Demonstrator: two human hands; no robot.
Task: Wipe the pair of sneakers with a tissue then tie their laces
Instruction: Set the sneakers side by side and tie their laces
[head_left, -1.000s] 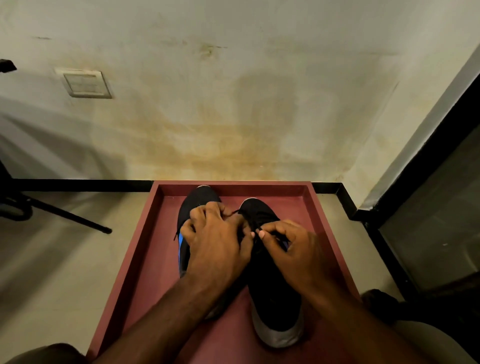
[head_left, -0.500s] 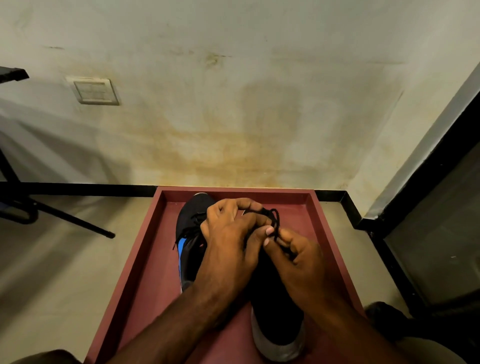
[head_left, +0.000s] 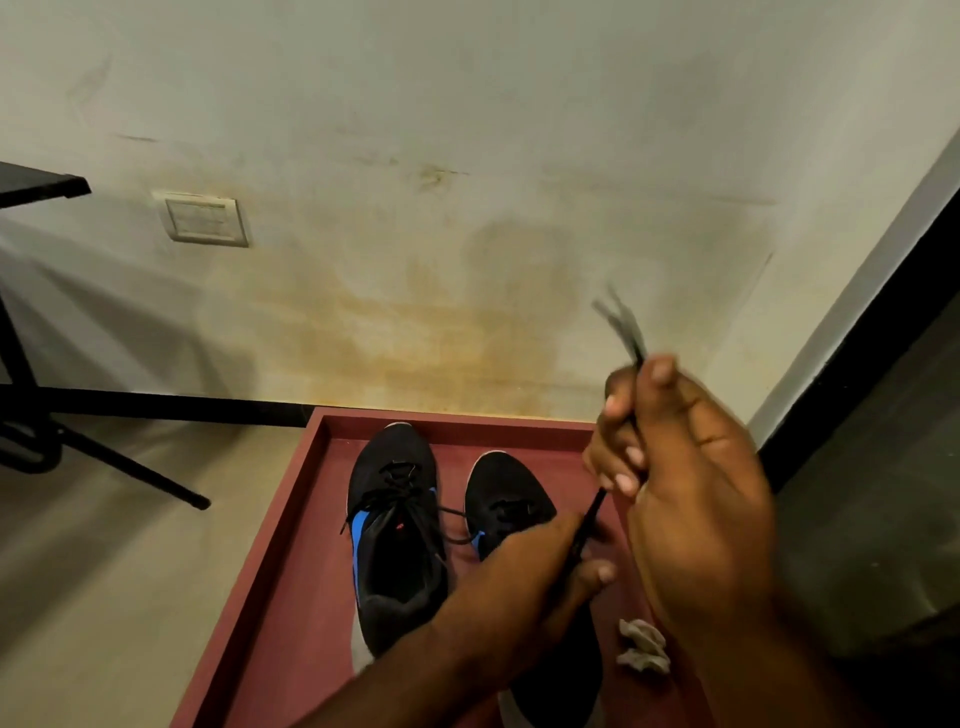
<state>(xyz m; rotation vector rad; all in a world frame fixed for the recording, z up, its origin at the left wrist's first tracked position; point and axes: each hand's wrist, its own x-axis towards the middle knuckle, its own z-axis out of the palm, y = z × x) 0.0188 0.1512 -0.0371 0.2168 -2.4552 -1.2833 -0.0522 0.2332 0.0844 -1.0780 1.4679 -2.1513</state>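
Two black sneakers stand side by side in a dark red tray (head_left: 311, 467). The left sneaker (head_left: 395, 525) has a blue side stripe, and its black laces lie loose across it. My left hand (head_left: 545, 571) rests on the right sneaker (head_left: 506, 493) and pinches its black lace (head_left: 589, 525) low down. My right hand (head_left: 691, 483) is raised above the tray's right side. It grips the same lace, whose blurred end sticks up past my fingers. A crumpled grey tissue (head_left: 641, 647) lies in the tray by the right sneaker's heel.
A stained wall with a switch plate (head_left: 205, 218) rises behind the tray. Black metal stand legs (head_left: 130, 473) reach across the floor at the left. A dark door frame (head_left: 883, 332) runs along the right.
My right hand has risen up and to the right, pulling the lace taut. My left hand slid from the front of the shoes onto the right sneaker, uncovering both toes and the tissue.
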